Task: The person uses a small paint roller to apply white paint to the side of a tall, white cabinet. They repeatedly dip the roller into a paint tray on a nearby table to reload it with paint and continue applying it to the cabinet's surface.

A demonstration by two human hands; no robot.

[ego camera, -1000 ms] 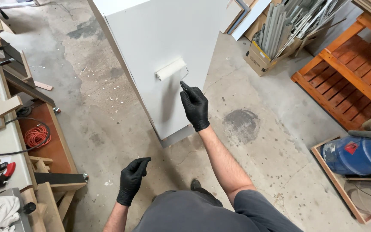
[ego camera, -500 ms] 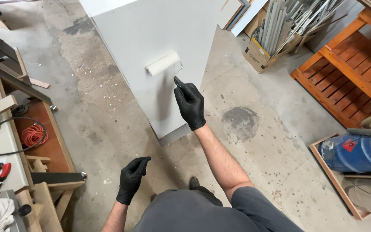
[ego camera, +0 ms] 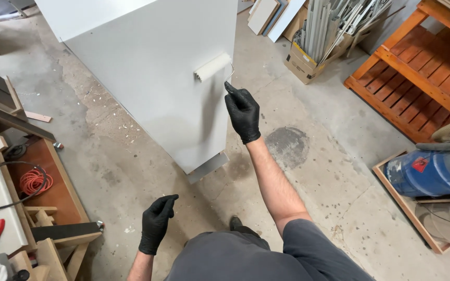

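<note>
- We see the right hand [ego camera: 242,114] in a black glove, stretched far out from the body; its fingers are wrapped tight around the handle of a paint roller [ego camera: 213,67], and the forefinger lies along the handle toward the wire frame
- The roller sleeve is white and lies pressed on the side of a tall pale grey cabinet [ego camera: 152,88]; it sits near the right edge of that side, in its upper part, and is a little tilted, the right end higher
- The left hand [ego camera: 156,224], also gloved in black, hangs near the body, low and to the left; it holds nothing and touches nothing; its fingers are loosely curled, not made into a fist
- The two hands are well apart, the cabinet foot between them in the view
- The cabinet stands on a stained concrete floor [ego camera: 313,171]; to the far right is an orange wooden rack [ego camera: 417,83]; beside it a cardboard box [ego camera: 303,62] holds grey strips
- At the near right lies a blue cylinder [ego camera: 433,171]; at the left, an orange cable coil [ego camera: 33,181] rests on a low wooden shelf
</note>
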